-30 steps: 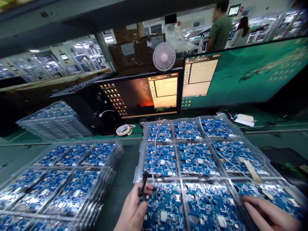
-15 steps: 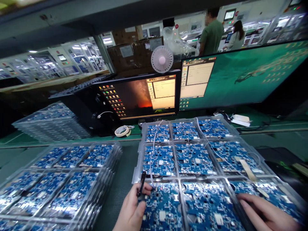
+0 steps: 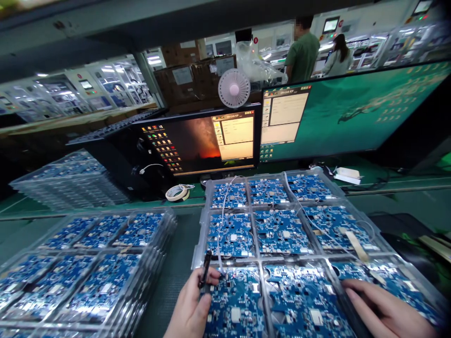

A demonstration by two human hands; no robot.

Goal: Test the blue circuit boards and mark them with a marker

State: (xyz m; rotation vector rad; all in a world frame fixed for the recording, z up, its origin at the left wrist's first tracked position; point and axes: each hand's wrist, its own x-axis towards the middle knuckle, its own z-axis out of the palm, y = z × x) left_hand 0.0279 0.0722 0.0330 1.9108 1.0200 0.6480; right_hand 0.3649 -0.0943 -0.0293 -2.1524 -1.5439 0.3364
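Observation:
My left hand [image 3: 192, 300] is closed around a slim black pen-shaped tool [image 3: 205, 270], held nearly upright at the left edge of a blue circuit board [image 3: 236, 300]. A thin white cable [image 3: 220, 234] runs down to the fingers there. Over the front right of the clear plastic tray [image 3: 260, 259], my right hand [image 3: 384, 305] has its thumb and fingers closed against a long dark tool [image 3: 347, 305]. That tool lies slanted between the front middle board [image 3: 306, 300] and the front right board [image 3: 405, 286]; its exact kind is unclear.
Stacked trays of boards [image 3: 116, 277] stand at left, with another stack [image 3: 70, 178] behind. Two monitors [image 3: 197, 145] [image 3: 345, 117], a small fan [image 3: 234, 88] and a tape roll [image 3: 177, 192] are at the back. A beige strip [image 3: 356, 245] lies across the tray. Two people stand beyond.
The whole view has shifted slightly, so things appear a little further left. Both hands keep their places over the tray and their grip.

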